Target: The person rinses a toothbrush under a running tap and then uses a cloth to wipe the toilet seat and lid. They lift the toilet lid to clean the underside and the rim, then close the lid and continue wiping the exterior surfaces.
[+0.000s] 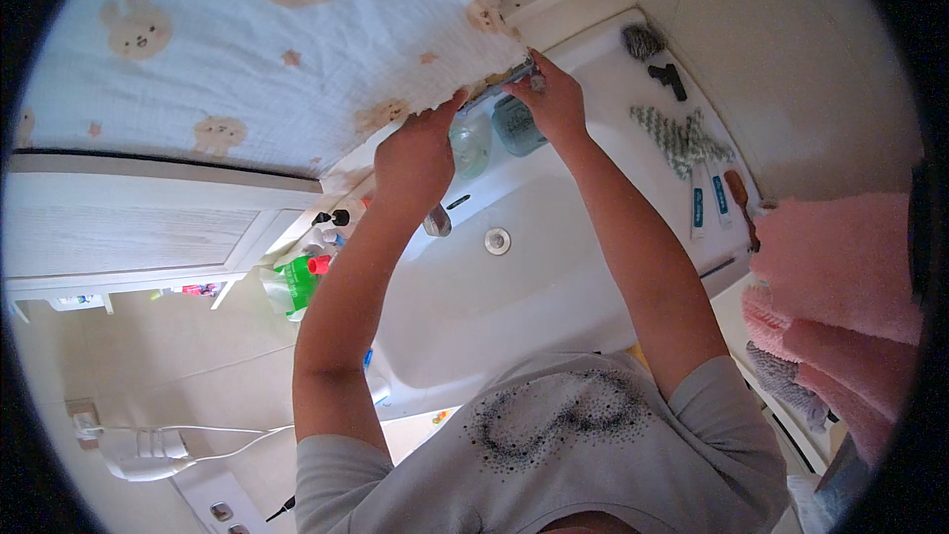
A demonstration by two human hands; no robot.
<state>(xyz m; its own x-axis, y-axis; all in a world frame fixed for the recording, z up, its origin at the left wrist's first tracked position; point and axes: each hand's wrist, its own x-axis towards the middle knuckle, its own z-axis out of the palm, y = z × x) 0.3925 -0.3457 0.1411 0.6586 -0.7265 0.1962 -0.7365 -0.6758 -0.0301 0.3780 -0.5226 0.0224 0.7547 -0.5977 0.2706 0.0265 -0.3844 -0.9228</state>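
Note:
A white cloth (252,67) printed with rabbit faces and stars hangs over a raised surface at the upper left. My left hand (415,159) is at its lower edge, index finger reaching along the hem, the other fingertips hidden. Between my hands a narrow grey strip (493,87) shows under the hem. My right hand (554,100) grips the end of this strip at the cloth's corner, thumb below and fingers above. Just beneath stand a clear, pale-green bottle (471,148) and a blue-green container (519,127) bearing writing.
A white washbasin (549,297) with a faucet (437,222) lies below my arms. Along its right ledge are a patterned cloth (678,137), a dark pistol-shaped object (669,80), two tubes and a brown brush (739,196). Pink towels (838,267) hang at right; a hair dryer (144,454) sits lower left.

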